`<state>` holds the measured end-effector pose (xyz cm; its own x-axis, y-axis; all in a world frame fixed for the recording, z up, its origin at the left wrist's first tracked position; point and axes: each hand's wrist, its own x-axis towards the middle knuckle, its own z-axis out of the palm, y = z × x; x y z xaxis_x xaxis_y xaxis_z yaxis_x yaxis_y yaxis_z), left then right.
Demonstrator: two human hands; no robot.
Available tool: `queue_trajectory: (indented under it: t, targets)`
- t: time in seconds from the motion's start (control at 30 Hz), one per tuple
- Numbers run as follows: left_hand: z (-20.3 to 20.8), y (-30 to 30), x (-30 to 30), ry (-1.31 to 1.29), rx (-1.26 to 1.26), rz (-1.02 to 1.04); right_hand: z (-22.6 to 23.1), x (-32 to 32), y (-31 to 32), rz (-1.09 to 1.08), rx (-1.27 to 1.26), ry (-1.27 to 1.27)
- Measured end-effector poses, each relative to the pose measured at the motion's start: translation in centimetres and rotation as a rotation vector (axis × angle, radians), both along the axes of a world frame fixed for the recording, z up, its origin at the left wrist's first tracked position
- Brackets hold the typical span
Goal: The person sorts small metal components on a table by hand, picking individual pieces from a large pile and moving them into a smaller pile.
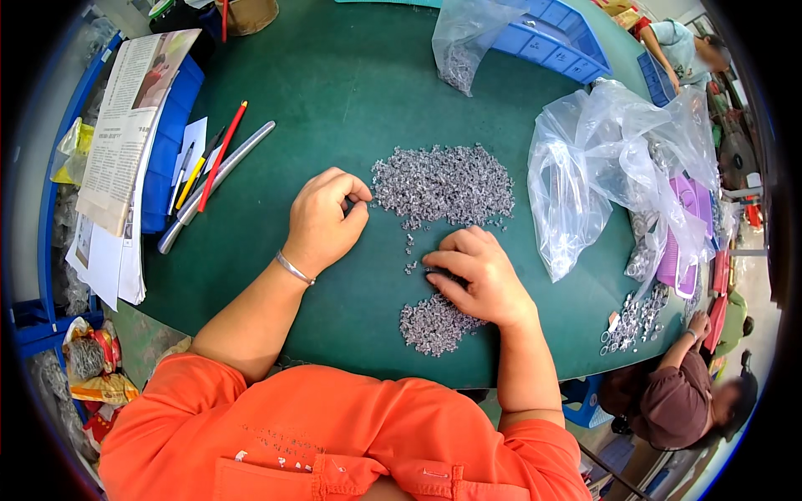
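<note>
A large heap of tiny grey metal parts (443, 184) lies in the middle of the green table (334, 100). My left hand (324, 219) rests at the heap's left edge with fingers curled and fingertips pinched together; what they hold is too small to tell. My right hand (478, 275) lies flat on the table just below the heap, its fingers pressing on a few loose parts. A smaller pile of the same grey parts (433, 324) sits right below my right hand, near the table's front edge. A thin bracelet circles my left wrist.
Crumpled clear plastic bags (601, 159) lie at the right, another bag (468, 37) at the back beside a blue crate (555, 37). Pencils and a metal rod (213, 179) lie left, next to newspapers (125, 125). Another person (681, 397) sits at the lower right, near metal rings (635, 321).
</note>
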<state>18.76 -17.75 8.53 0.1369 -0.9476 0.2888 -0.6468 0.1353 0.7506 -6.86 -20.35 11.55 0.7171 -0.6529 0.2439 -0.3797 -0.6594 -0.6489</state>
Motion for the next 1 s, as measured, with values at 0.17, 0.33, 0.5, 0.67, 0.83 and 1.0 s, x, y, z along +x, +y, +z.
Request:
queue_trajectory:
  t: [0.17,0.33,0.5,0.67,0.83,1.0]
  targets:
    - [0.0,0.0,0.0,-0.004,-0.004,0.001,0.1,0.0,0.0,0.121,0.027,-0.005]
    - [0.1,-0.1,-0.1,0.026,-0.001,0.007,-0.7,1.5,0.3,0.071,-0.076,-0.025]
    - [0.1,0.0,-0.1,0.004,0.003,0.009,-1.0,1.0,0.0,0.050,-0.027,-0.106]
    - [0.0,0.0,0.0,0.017,0.005,0.003,-0.7,1.1,0.2,0.010,-0.016,-0.090]
    - [0.1,0.0,-0.1,0.014,0.008,0.007,-1.1,0.6,-0.1,0.098,-0.036,-0.013]
    - [0.0,0.0,-0.1,0.011,0.006,0.005,-0.9,1.8,0.5,0.050,-0.055,-0.022]
